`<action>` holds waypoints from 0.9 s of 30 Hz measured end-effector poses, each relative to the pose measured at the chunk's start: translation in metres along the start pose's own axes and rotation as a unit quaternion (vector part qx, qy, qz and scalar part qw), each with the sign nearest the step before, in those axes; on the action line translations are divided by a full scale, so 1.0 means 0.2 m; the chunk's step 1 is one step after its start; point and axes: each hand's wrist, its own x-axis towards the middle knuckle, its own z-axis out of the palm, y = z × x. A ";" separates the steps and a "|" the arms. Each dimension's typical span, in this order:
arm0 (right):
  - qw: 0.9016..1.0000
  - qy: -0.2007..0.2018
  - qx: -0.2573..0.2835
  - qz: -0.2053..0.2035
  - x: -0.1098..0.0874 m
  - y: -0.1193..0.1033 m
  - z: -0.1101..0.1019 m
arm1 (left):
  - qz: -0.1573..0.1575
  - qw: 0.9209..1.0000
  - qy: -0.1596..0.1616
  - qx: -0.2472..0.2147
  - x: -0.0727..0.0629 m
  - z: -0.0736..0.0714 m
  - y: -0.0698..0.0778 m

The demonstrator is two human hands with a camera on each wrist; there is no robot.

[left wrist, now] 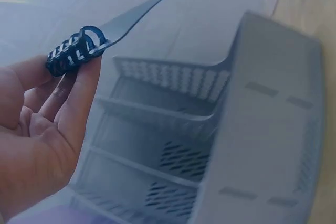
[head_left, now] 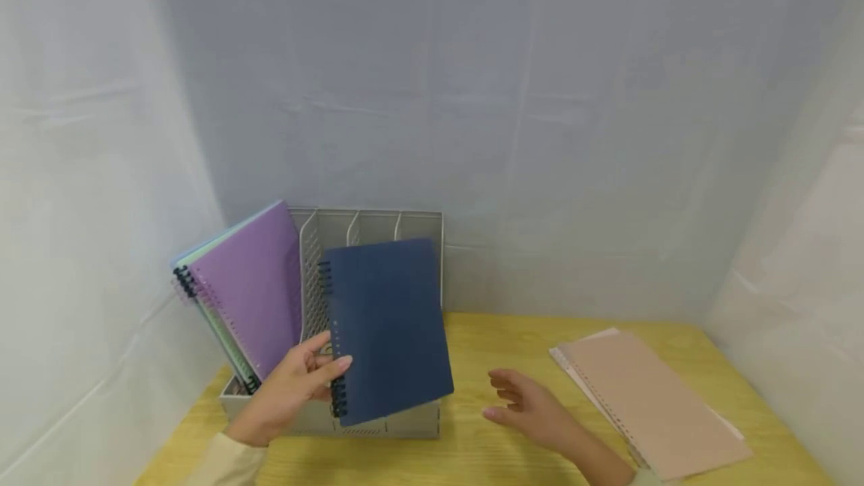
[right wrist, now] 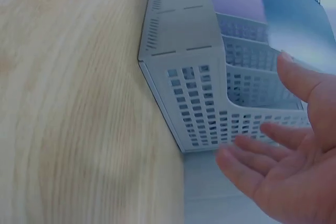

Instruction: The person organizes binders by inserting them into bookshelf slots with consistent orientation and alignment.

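My left hand (head_left: pixel 297 381) pinches a dark blue spiral notebook (head_left: pixel 388 328) by its black ring binding (left wrist: pixel 73 53). The notebook is raised in front of a grey file organizer (head_left: pixel 378 426) and hides much of its slots. In the left wrist view the organizer's dividers (left wrist: pixel 152 108) show below the notebook. To the right, my right hand (head_left: pixel 533 407) hovers over the table with nothing in it, fingers loosely bent and apart. The right wrist view has this hand (right wrist: pixel 294 166) beside the organizer's perforated side wall (right wrist: pixel 197 103), near the notebook's lower edge.
Purple (head_left: pixel 253 283), green and blue spiral notebooks lean in the organizer's leftmost slot, tilting out to the left. On the right of the wooden table (head_left: pixel 499 336) lies a stack of pale pink notebooks (head_left: pixel 661 403). White sheeting (head_left: pixel 540 133) hangs behind and at both sides.
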 end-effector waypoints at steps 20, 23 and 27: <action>0.988 0.078 -0.133 -0.022 0.14 0.00 0.30 | 0.140 0.939 0.283 0.141 -0.07 -0.12 -0.03; 0.985 0.083 -0.145 -0.034 0.17 0.01 0.34 | 0.165 0.902 0.349 0.192 -0.08 -0.14 -0.06; 0.981 0.086 -0.166 -0.046 0.21 0.01 0.39 | 0.211 0.843 0.425 0.254 -0.08 -0.17 -0.11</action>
